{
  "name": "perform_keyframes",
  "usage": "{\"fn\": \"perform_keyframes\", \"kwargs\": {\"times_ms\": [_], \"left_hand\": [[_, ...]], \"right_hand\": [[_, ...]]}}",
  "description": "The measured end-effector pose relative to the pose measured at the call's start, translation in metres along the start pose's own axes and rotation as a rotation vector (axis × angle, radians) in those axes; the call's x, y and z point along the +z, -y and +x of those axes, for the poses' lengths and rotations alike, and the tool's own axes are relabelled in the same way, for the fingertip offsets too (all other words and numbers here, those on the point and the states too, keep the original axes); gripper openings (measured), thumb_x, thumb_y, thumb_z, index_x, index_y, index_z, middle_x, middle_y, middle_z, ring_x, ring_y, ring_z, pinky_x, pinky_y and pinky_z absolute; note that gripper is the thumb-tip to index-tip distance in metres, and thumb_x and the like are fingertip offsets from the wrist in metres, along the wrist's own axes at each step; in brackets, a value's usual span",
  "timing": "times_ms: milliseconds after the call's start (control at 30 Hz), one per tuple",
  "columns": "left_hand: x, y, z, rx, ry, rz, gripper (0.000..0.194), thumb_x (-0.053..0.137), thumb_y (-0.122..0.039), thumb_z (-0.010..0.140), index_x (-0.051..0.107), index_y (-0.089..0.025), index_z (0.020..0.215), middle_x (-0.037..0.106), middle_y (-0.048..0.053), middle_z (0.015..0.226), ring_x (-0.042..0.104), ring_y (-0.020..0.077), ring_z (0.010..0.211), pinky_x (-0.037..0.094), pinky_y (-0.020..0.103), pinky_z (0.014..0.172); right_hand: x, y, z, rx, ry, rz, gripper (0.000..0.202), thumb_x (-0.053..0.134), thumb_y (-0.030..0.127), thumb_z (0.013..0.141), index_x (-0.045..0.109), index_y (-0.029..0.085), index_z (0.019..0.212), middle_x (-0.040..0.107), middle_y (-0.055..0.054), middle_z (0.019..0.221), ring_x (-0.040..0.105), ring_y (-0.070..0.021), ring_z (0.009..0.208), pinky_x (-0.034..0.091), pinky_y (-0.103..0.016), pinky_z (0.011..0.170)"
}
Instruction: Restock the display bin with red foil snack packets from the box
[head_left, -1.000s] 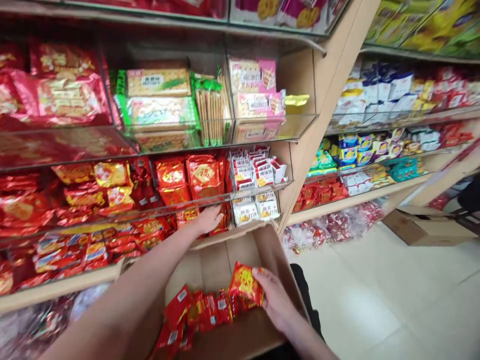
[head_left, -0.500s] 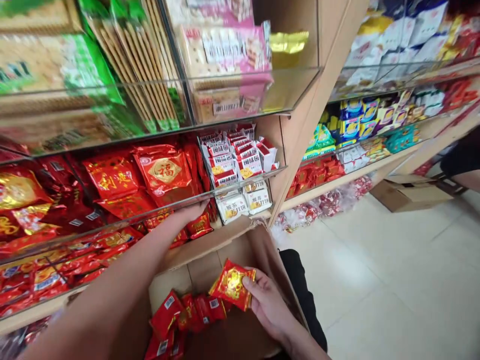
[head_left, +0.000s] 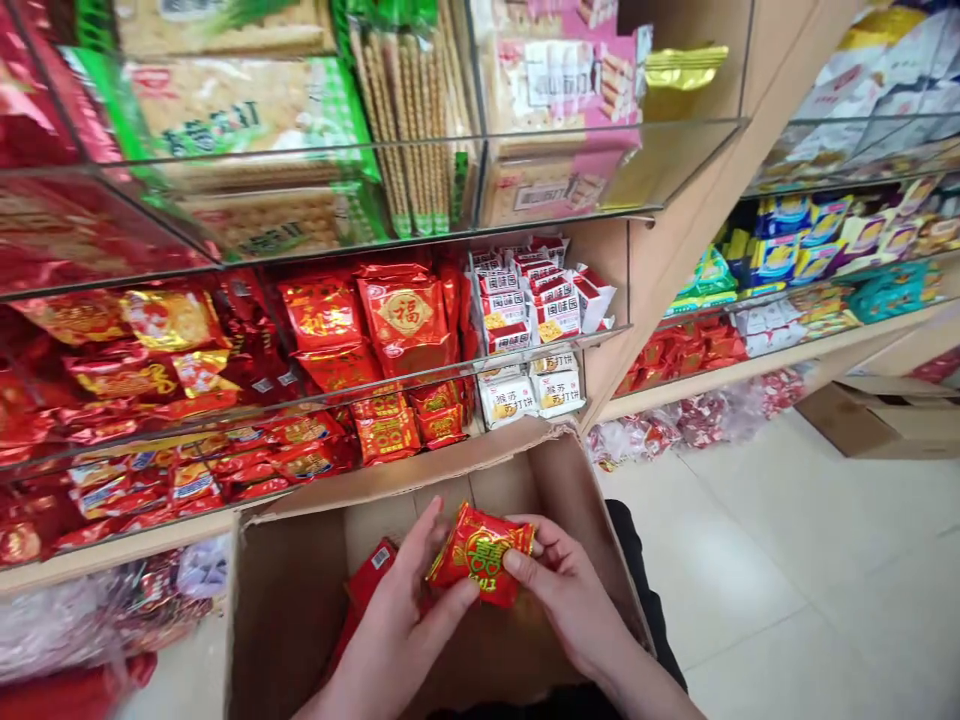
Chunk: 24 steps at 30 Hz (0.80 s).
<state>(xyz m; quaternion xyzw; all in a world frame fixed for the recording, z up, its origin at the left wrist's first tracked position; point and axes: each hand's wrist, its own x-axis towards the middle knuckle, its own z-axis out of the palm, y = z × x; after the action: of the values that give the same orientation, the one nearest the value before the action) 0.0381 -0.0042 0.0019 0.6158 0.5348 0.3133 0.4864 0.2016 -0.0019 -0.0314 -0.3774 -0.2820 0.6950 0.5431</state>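
A red packet with gold print is pinched between the thumb and fingers of my right hand, above the open cardboard box. On the packet's left side is my left hand, its fingers spread and its thumb close to the packet's lower edge; whether it touches is unclear. More red packets lie inside the box, partly hidden behind my left hand. Just beyond the box, similar red packets stand on the lowest shelf, beside white packets.
Shelves with clear front panels hold green cracker packs, pink packs and red bags. A wooden divider rises to the right. Another cardboard box sits on the tiled floor at the right.
My left hand has come back from the lowest shelf to beside the packet in my right hand. The view has shifted left, so the shelves appear further right.
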Motion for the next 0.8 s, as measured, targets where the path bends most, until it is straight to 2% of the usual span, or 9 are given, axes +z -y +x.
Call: {"fn": "perform_keyframes", "kwargs": {"times_ms": [100,233,300,367,467,533,600,667,800], "left_hand": [[0.002,-0.003,0.004,-0.114,0.053,-0.247,0.037,0.050,-0.032,0.075,0.043,-0.025,0.110,0.060,0.005,0.097,0.057,0.0124,0.064,0.047,0.021,0.047],[-0.019,-0.030,0.024,-0.133,-0.100,-0.506,0.017,0.053,-0.027,0.074,0.050,-0.020,0.089,0.059,-0.001,0.066,0.055,0.0080,0.048,0.040,0.014,0.037],[-0.035,-0.043,0.041,-0.199,-0.141,-0.681,0.007,0.053,-0.020,0.074,0.048,-0.018,0.078,0.057,-0.001,0.062,0.057,0.0093,0.049,0.041,0.013,0.037],[-0.048,-0.048,0.066,-0.322,-0.152,-0.806,0.010,0.051,-0.011,0.074,0.044,-0.016,0.070,0.057,0.003,0.064,0.061,0.0132,0.057,0.047,0.016,0.043],[-0.058,-0.043,0.111,-0.453,-0.191,-0.841,0.010,0.043,-0.003,0.076,0.042,-0.012,0.074,0.057,0.010,0.074,0.062,0.0177,0.070,0.052,0.022,0.053],[-0.058,-0.035,0.141,-0.500,-0.244,-0.831,0.012,0.038,0.000,0.077,0.043,-0.009,0.085,0.055,0.011,0.083,0.060,0.0162,0.072,0.052,0.024,0.054],[-0.054,-0.028,0.168,-0.503,-0.305,-0.814,0.019,0.038,-0.002,0.079,0.043,-0.009,0.096,0.054,0.008,0.090,0.058,0.0133,0.073,0.052,0.024,0.055],[-0.047,-0.023,0.190,-0.457,-0.357,-0.790,0.021,0.041,-0.008,0.080,0.045,-0.012,0.100,0.054,0.004,0.092,0.057,0.0113,0.072,0.051,0.024,0.055],[-0.030,-0.014,0.223,-0.301,-0.465,-0.689,0.018,0.045,-0.016,0.080,0.051,-0.013,0.096,0.057,0.002,0.088,0.056,0.0092,0.067,0.049,0.023,0.055]], "right_hand": [[0.014,0.000,-0.004,-0.023,0.012,-0.023,0.029,0.063,0.026,0.066,0.055,0.018,0.093,0.060,-0.003,0.085,0.053,-0.0146,0.079,0.043,-0.027,0.071],[0.015,-0.003,-0.004,0.022,0.022,0.005,0.022,0.057,0.031,0.072,0.056,0.016,0.088,0.060,-0.004,0.078,0.053,-0.0112,0.065,0.041,-0.022,0.055],[0.010,-0.005,-0.003,0.071,0.006,0.010,0.019,0.058,0.031,0.071,0.056,0.014,0.079,0.059,-0.003,0.070,0.051,-0.0093,0.059,0.039,-0.020,0.051],[0.004,-0.009,-0.003,0.101,-0.013,0.008,0.018,0.060,0.031,0.070,0.055,0.013,0.074,0.058,-0.002,0.064,0.050,-0.0081,0.056,0.037,-0.019,0.049],[-0.005,-0.016,-0.003,0.128,-0.036,-0.006,0.019,0.060,0.031,0.069,0.054,0.013,0.071,0.056,0.000,0.061,0.048,-0.0067,0.053,0.036,-0.018,0.048],[-0.011,-0.022,-0.003,0.140,-0.049,-0.018,0.020,0.060,0.032,0.070,0.053,0.013,0.070,0.056,0.000,0.062,0.047,-0.0056,0.053,0.036,-0.018,0.048],[-0.018,-0.031,-0.001,0.161,-0.054,-0.023,0.021,0.060,0.033,0.069,0.052,0.014,0.070,0.057,0.000,0.063,0.047,-0.0050,0.051,0.035,-0.017,0.047],[-0.026,-0.040,0.001,0.189,-0.061,-0.026,0.023,0.061,0.034,0.068,0.050,0.014,0.070,0.058,0.000,0.064,0.047,-0.0049,0.049,0.034,-0.017,0.045],[-0.038,-0.056,0.003,0.270,-0.074,-0.001,0.029,0.064,0.037,0.064,0.048,0.013,0.070,0.058,0.000,0.062,0.047,-0.0047,0.047,0.032,-0.016,0.041]]}}
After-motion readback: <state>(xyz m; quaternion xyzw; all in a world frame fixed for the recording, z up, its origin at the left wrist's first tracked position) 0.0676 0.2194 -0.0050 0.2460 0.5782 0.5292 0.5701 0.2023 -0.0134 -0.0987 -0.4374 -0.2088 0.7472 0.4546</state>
